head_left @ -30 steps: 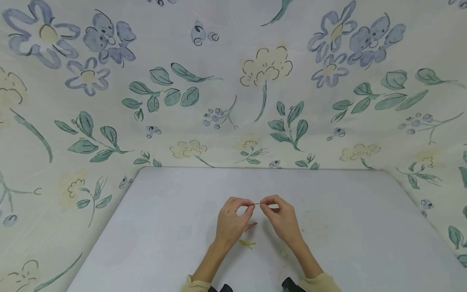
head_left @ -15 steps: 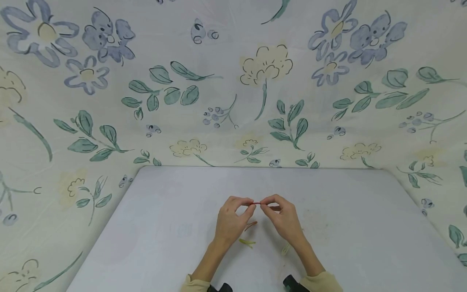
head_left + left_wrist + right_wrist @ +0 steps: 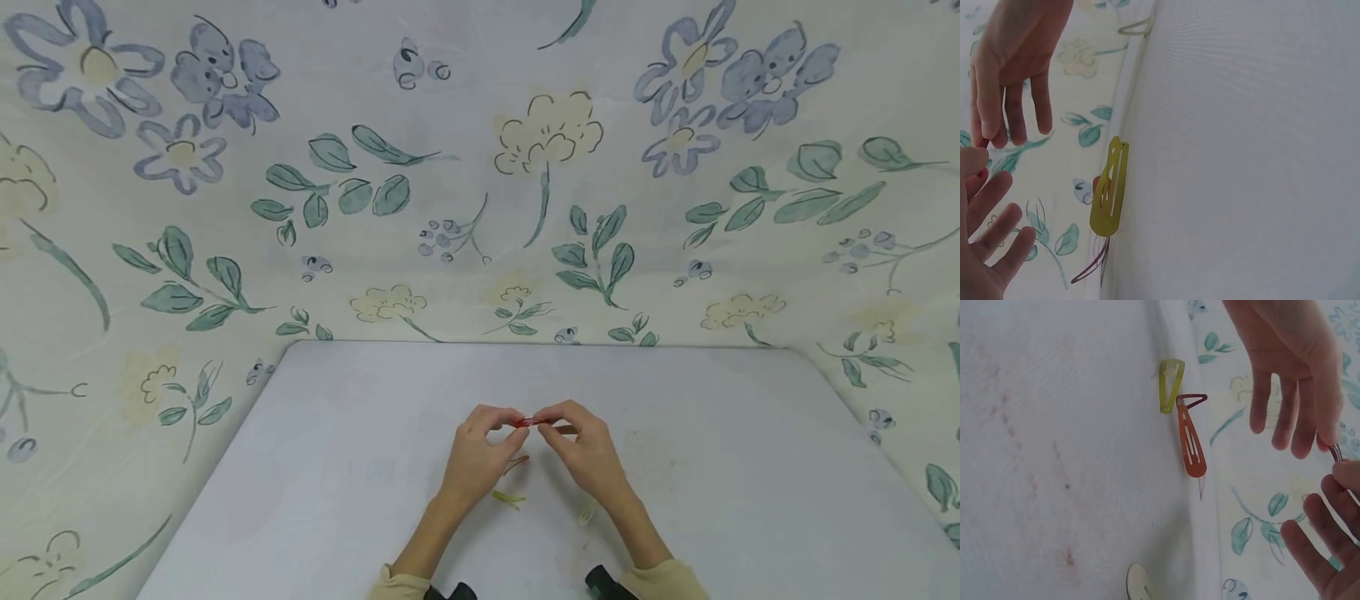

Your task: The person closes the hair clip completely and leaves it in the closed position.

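A small red snap hair clip (image 3: 529,422) is stretched between my two hands above the table. My left hand (image 3: 478,458) pinches its left end between thumb and index finger. The right hand (image 3: 587,450) pinches the other end the same way, and the fingertips cover much of the clip. Only a slim part of the hair clip (image 3: 1335,452) shows between the fingers in the right wrist view. In the left wrist view, the other fingers of the left hand (image 3: 991,244) are spread, while those of the right hand (image 3: 1016,69) point downward.
On the white table (image 3: 337,467) below the hands lie a yellow hair clip (image 3: 1109,187), an orange hair clip (image 3: 1191,440) and a dark red one (image 3: 1194,398). A pale hair clip (image 3: 587,512) lies near the right forearm. Floral cloth (image 3: 450,167) surrounds the table.
The red hair clip has turned between the fingers, from a thin edge to a wider face with a slot showing. Both hands stay almost in place.
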Demonstrator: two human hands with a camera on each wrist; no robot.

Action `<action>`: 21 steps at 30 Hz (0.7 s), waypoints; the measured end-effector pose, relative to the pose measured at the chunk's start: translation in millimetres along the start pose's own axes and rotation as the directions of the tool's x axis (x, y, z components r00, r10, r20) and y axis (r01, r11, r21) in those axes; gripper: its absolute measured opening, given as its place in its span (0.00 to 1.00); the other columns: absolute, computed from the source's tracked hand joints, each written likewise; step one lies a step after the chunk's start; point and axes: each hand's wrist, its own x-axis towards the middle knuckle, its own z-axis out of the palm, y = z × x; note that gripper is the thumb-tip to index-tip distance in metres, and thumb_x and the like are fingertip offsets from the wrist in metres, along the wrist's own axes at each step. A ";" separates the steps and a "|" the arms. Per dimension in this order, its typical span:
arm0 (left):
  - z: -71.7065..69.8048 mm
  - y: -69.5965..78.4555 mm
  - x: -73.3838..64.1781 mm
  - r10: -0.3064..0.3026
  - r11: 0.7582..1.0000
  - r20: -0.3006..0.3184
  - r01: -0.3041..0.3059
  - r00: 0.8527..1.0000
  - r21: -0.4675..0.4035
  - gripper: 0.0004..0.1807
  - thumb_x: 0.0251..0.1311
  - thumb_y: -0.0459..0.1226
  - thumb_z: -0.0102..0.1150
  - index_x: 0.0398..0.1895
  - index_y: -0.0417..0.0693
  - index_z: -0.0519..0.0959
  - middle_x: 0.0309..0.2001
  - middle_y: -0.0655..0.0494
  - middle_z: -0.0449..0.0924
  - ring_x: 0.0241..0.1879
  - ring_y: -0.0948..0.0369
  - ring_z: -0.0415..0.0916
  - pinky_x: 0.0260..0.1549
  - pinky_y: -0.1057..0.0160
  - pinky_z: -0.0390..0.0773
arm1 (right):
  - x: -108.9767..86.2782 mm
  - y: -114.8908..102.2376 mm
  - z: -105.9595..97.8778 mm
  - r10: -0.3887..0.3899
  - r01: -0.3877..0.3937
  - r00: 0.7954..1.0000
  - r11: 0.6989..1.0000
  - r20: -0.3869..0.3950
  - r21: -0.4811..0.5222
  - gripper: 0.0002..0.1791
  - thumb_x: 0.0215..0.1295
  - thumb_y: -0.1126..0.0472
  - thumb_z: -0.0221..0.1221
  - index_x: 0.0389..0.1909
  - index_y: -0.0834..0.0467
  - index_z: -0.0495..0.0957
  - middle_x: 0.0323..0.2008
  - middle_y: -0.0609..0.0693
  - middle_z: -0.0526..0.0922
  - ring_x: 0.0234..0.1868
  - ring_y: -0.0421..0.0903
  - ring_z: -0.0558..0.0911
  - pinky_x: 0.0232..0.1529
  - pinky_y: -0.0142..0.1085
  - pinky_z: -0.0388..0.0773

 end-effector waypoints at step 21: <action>-10.8 19.1 44.5 0.134 0.931 0.194 -0.191 0.972 0.312 0.08 0.58 0.37 0.68 0.41 0.48 0.85 0.39 0.56 0.83 0.45 0.59 0.78 0.40 0.60 0.82 | 35.9 -6.4 -36.9 -0.120 0.173 0.981 0.898 0.153 -0.406 0.10 0.58 0.66 0.69 0.41 0.55 0.85 0.36 0.45 0.83 0.38 0.46 0.82 0.40 0.40 0.82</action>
